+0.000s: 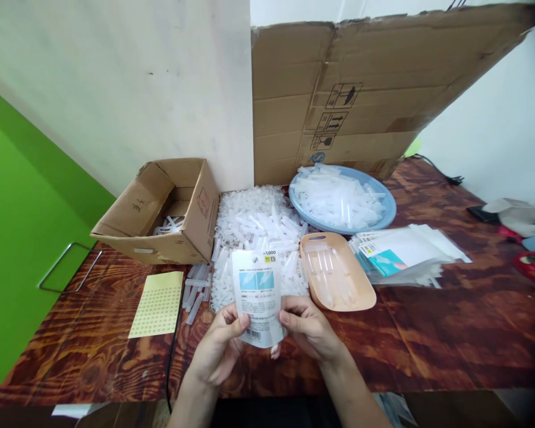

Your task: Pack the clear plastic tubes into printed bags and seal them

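Upright in front of me is a printed plastic pouch point(257, 291), its back side with text, two small blue pictures and a barcode facing me. My left hand point(225, 342) pinches its lower left edge with the thumb on the front. On the lower right edge, my right hand point(310, 327) grips it the same way. Behind the pouch lies a heap of clear and whitish plastic tubes point(267, 223), partly hidden by it. To the right sits a peach plastic tray point(365, 297) with several clear tubes in it.
A cardboard box point(196, 238) with some tubes inside stands at the left, behind a yellow sticker sheet point(157, 303). A blue basin point(390, 208) full of tubes is at the back right, near a stack of flat pouches point(410, 252). A large cardboard sheet point(289, 101) leans behind.
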`<state>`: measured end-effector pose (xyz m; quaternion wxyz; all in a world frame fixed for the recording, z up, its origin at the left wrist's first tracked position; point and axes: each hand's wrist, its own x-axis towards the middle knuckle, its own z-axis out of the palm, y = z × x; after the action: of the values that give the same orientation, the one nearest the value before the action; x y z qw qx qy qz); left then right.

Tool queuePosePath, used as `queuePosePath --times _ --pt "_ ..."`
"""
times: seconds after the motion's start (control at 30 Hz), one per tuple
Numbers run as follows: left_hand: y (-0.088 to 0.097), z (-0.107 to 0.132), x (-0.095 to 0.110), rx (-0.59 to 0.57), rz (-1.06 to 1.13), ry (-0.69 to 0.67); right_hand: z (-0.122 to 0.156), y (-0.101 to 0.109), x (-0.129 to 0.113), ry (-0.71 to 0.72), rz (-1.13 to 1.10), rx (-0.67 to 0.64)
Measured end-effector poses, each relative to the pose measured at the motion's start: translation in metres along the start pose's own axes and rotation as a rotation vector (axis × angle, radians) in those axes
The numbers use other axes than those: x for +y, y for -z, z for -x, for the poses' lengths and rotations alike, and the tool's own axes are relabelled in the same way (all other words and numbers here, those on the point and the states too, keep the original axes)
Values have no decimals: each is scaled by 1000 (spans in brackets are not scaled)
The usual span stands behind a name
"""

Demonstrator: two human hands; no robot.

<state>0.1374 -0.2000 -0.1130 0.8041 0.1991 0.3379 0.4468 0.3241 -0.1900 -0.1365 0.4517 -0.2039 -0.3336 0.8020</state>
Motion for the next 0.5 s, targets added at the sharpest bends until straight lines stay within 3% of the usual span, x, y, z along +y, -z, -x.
queuePosePath --times 0.13,0.3,0.5 --pt "-3 0 0 29 -16 -13 4 2 1 20 -9 -11" --pt "-3 -2 -2 170 -30 -67 8 1 -1 52 -12 129" --pt "-3 -5 -11 213 -32 -129 0 -15 -1 120 385 313"
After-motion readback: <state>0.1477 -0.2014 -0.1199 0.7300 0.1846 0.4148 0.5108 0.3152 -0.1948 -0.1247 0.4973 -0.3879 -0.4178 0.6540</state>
